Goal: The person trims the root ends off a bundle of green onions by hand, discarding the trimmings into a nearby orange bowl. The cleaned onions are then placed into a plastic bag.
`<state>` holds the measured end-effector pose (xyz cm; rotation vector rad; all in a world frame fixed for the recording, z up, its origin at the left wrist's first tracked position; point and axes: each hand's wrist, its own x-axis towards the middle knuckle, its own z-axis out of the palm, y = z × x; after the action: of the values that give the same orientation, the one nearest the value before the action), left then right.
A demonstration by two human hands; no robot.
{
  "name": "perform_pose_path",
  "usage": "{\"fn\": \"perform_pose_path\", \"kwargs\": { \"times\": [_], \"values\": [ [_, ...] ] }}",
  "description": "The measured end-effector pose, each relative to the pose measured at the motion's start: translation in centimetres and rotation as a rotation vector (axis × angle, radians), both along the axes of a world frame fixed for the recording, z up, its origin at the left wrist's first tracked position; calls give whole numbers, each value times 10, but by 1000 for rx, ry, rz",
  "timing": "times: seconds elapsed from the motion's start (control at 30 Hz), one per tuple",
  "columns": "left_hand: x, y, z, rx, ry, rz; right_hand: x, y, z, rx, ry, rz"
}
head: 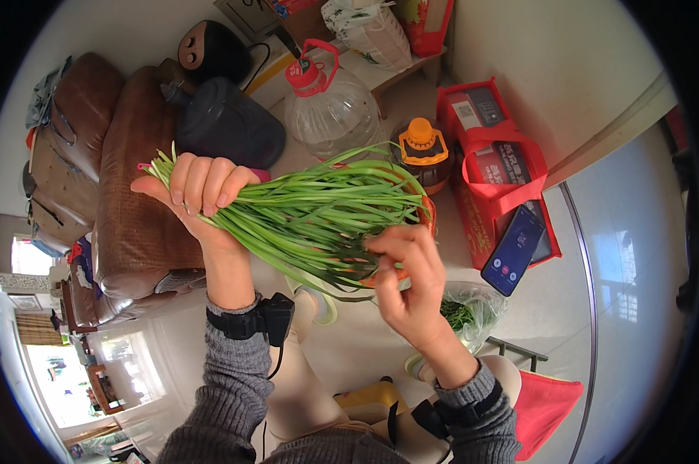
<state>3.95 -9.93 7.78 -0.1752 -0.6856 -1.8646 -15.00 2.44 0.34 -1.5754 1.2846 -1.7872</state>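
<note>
A thick bunch of green garlic chives (326, 203) lies sideways across the view, pale stem ends to the left. My left hand (204, 194) is wrapped around the stems, thumb pointing left. At the leaf tips on the right is my right hand (410, 278), its fingers curled and slightly blurred. Its index fingertip meets the dark ends of the leaves; whether a blade is pinched there is unclear. Behind the leaves shows the rim of an orange-red container (429, 217), mostly hidden. Below my right hand, a clear plastic bag (488, 313) on the floor holds green leaves.
Beyond the chives stand a large clear water jug (332, 110), a dark bottle with an orange cap (422, 148) and a dark blue jug (233, 122). A phone (513, 249) rests on a red bag (477, 226) at right. A brown leather sofa (146, 191) is at left.
</note>
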Motion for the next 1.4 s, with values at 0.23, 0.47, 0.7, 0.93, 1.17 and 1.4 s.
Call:
{"fn": "perform_pose_path", "kwargs": {
  "times": [0.23,0.47,0.7,0.93,1.17,1.4],
  "values": [
    [-2,0,-1,10,88,-86,-13,-4,0,157,-45,-149],
    [-1,-2,-1,4,141,-102,-10,-2,0,119,16,-86],
    [6,-4,-1,18,145,-19,-6,-3,-3,16,56,-81],
    [5,-2,1,46,170,-2,-6,-1,-2,21,126,-21],
    [3,-1,3,-3,116,23,-8,-3,1,0,177,-31],
    [-6,4,6,42,110,4,-6,-3,2,63,212,-54]
  ]
}}
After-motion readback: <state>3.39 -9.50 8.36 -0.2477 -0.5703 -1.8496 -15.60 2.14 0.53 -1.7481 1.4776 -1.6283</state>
